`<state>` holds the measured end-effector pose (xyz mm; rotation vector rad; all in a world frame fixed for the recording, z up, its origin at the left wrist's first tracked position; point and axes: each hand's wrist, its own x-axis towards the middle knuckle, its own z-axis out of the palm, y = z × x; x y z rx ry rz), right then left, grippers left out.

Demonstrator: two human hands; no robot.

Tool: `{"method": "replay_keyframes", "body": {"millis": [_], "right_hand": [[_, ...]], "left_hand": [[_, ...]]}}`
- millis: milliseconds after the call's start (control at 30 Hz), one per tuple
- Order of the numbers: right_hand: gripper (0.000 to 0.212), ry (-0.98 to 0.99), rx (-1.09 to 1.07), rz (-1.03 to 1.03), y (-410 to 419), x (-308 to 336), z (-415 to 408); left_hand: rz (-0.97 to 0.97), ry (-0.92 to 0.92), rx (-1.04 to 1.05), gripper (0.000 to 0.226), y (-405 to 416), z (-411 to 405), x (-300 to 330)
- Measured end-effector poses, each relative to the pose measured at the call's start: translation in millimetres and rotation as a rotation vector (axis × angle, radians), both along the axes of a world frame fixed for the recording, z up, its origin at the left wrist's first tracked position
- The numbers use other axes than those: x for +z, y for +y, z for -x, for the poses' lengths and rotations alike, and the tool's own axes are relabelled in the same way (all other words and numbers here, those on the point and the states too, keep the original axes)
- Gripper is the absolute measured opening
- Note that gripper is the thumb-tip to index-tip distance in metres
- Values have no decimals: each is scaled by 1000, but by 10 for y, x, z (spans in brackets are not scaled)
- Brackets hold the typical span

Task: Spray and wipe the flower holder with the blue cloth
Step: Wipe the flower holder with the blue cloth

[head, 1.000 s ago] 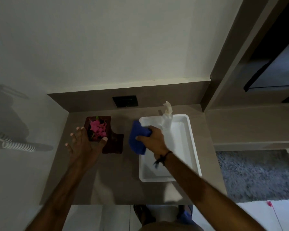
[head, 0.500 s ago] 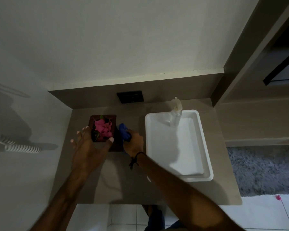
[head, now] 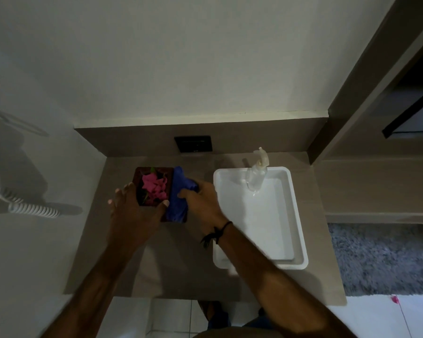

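- The dark brown rectangular flower holder [head: 142, 178] sits on the grey-brown table [head: 181, 259] near the back-left corner, with pink paper-like flowers [head: 154, 187] and a few green leaves filling its top.
- The left hand [head: 134, 211] cups the holder from the near side: fingers spread along its left edge, thumb pressed against its near-right corner, so the grip is closed loosely around the holder.
- The blue cloth [head: 178, 198] lies bunched against the holder's right side, covering that side from the back edge down to the near corner.
- The right hand [head: 202, 201] presses on the cloth from the right, its fingers curled into the fabric; this grip is closed on the cloth.
- A dark cord bracelet [head: 216, 234] circles the right wrist.
- Just right of the right hand stands a white rectangular plastic tray [head: 298, 215]; the right forearm crosses above its near-left corner.
- A clear plastic spray bottle with a pale trigger head [head: 257, 174] stands upright in the tray's far end, apart from both hands.
- A black wall socket plate [head: 193, 143] is set in the brown backsplash behind the holder.
- A white coiled cord [head: 32, 209] hangs on the left wall.
- A grey shaggy rug [head: 381, 259] lies on the floor at the right.
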<state>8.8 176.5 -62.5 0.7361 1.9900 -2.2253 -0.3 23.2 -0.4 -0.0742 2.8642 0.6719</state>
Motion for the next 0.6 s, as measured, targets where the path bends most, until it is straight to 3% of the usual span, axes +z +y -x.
{"method": "replay_keyframes", "body": {"millis": [133,367,600], "right_hand": [[21,-8,86,-178,-119,-223,-120],[36,-194,188,-445,-224,-572,61],[14,-244,164,-284,-164,-408,112]], "left_hand": [[-21,-9,11,108,-22,41,-45],[-12,-18,7,109,-35,42,-46],[9,-21,30,103,19,7,13]]}}
